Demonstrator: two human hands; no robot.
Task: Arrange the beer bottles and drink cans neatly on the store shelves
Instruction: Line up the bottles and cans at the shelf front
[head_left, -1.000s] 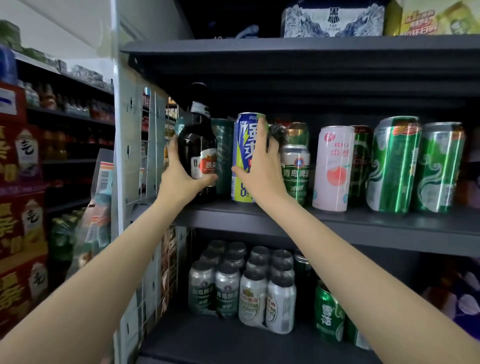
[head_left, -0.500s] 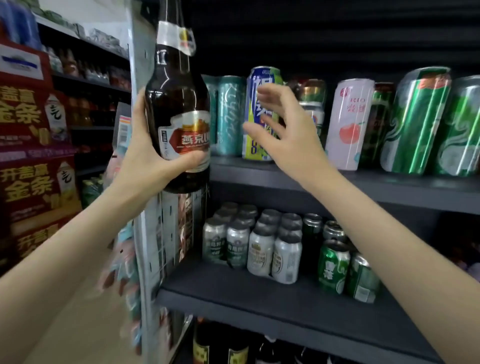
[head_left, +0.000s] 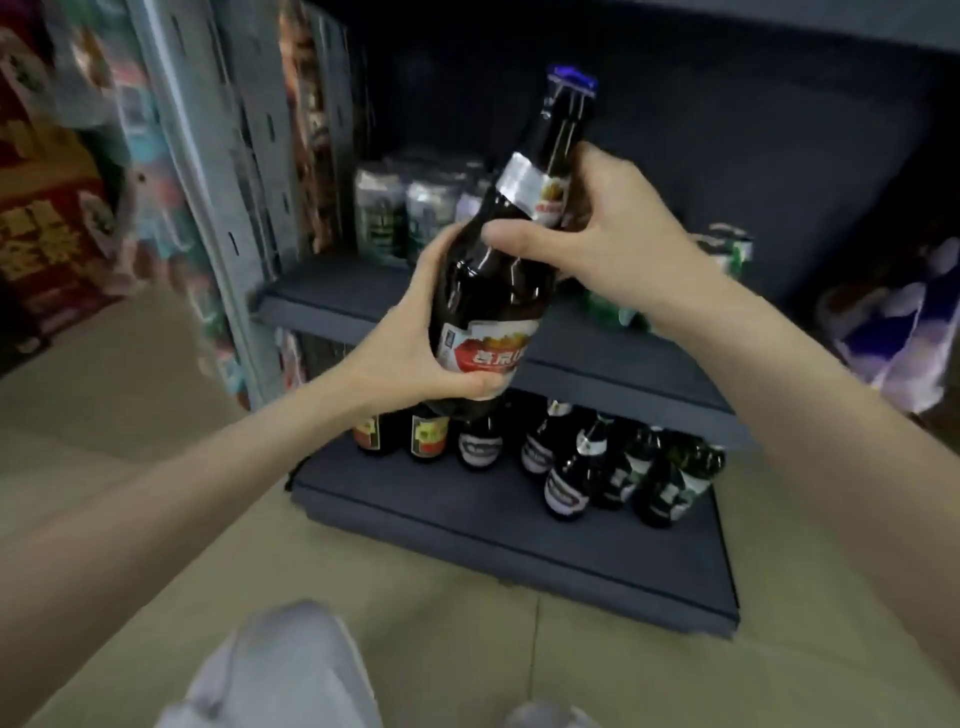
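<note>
A brown beer bottle (head_left: 493, 280) with a red and white label and a blue cap is held in the air, tilted to the right, in front of the lower shelves. My left hand (head_left: 415, 353) grips its lower body at the label. My right hand (head_left: 597, 228) grips its shoulder and neck. Behind it, silver and green cans (head_left: 400, 213) stand on the middle shelf (head_left: 332, 301). Several dark beer bottles (head_left: 566, 467) stand in rows on the bottom shelf (head_left: 519, 551).
A perforated grey upright (head_left: 208, 182) bounds the shelves on the left, with red boxes (head_left: 41, 223) beyond it. Purple packaging (head_left: 893, 332) lies at the right. My knee in grey cloth (head_left: 291, 670) shows at the bottom, over a beige floor (head_left: 130, 405).
My view dropped from the upper can shelf to the lower shelves. The bottle came down with my left hand, and my right hand left the blue can and took the bottle's neck.
</note>
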